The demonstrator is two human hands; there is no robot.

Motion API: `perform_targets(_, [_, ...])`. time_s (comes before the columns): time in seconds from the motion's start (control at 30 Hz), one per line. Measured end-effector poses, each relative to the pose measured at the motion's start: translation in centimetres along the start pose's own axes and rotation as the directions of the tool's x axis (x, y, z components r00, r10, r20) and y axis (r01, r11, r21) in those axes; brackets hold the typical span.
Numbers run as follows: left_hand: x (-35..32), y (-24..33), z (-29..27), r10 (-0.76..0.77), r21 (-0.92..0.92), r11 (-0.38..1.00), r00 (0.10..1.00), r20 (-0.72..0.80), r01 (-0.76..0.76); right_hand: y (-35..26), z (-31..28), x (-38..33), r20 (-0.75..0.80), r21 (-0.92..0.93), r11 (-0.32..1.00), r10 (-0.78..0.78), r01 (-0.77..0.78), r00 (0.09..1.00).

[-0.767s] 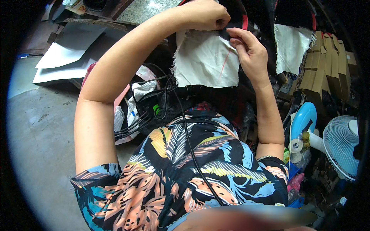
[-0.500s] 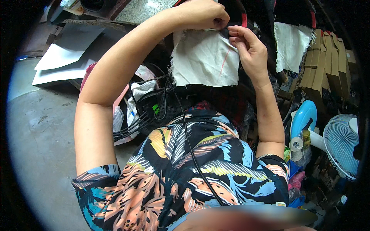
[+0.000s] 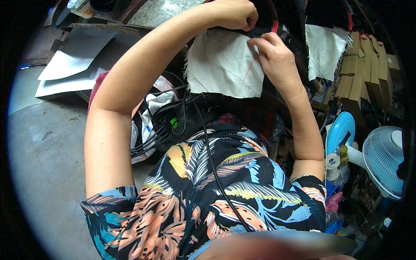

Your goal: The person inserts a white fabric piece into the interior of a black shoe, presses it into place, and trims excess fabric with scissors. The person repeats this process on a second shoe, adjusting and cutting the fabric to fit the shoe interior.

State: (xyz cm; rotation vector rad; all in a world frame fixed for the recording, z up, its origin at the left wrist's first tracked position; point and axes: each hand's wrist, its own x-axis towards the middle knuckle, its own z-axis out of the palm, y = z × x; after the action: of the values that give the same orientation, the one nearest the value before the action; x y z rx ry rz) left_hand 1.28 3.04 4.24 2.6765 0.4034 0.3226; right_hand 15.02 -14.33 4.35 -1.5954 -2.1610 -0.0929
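A white cloth (image 3: 223,65) with frayed edges and a faint red line hangs in front of me, below a dark piece with red edging (image 3: 274,26). Over its top edge my left hand (image 3: 238,15) is closed, fingers curled down; what they grip is hidden. My right hand (image 3: 277,56) is closed in a pinch at the cloth's upper right corner. A thin dark strand seems to run between the two hands, too fine to name. Farther right hangs a second white cloth (image 3: 323,52) below another dark piece with red edging.
White sheets (image 3: 73,56) lie at the left beside a grey tabletop (image 3: 158,15). Black cables (image 3: 149,143) and a mesh bag (image 3: 173,119) sit below the cloth. Right are stacked brown cartons (image 3: 362,78), a fan (image 3: 383,160), a blue disc (image 3: 340,130) and a thread spool (image 3: 333,161).
My right hand has moved slightly left and down, its fingers now closed in a pinch near the left hand. The white cloth has shifted a little left and tilted.
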Motion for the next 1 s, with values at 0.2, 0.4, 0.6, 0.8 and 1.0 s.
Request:
perform_targets(0.2, [0.1, 0.3, 0.3, 0.005, 0.088, 0.996, 1.000, -0.011, -0.004, 0.2, 0.6, -0.1, 0.023, -0.193, 0.979, -0.060, 0.064, 0.998])
perform_targets(0.4, [0.0, 0.4, 0.4, -0.004, 0.088, 0.996, 1.000, 0.001, 0.004, 0.6, 0.5, -0.4, 0.022, -0.105, 0.994, -0.029, 0.031, 0.999])
perform_targets(0.6, [-0.5, 0.1, 0.6, 0.071, 0.106, 0.992, 0.997, -0.031, -0.068, 0.8, 0.5, -0.9, -0.029, -0.110, 0.990, -0.088, 0.084, 0.996])
perform_targets(0.8, [-1.4, 0.3, -0.3, 0.078, 0.043, 0.996, 0.997, -0.001, -0.078, 0.8, 0.3, -1.1, -0.059, 0.005, 0.998, -0.067, 0.068, 0.996])
perform_targets(1.0, [-2.2, 1.0, -0.6, 0.098, 0.063, 0.993, 0.995, -0.009, -0.097, 0.5, -0.2, -1.4, -0.054, 0.051, 0.999, -0.010, 0.013, 0.998])
